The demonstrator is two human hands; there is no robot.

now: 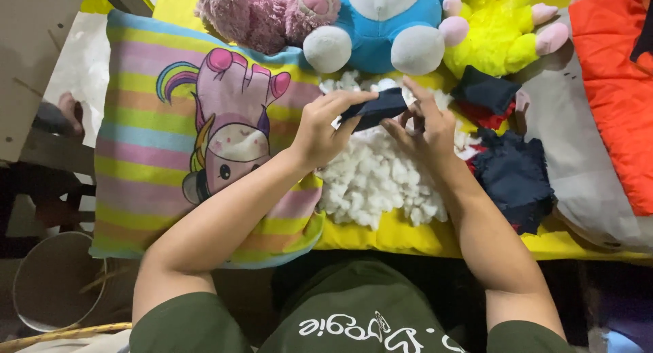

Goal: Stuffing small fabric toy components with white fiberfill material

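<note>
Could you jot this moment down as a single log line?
left hand: holds navy cloth | right hand: on cloth | below: white stuffing | left: striped pillow
</note>
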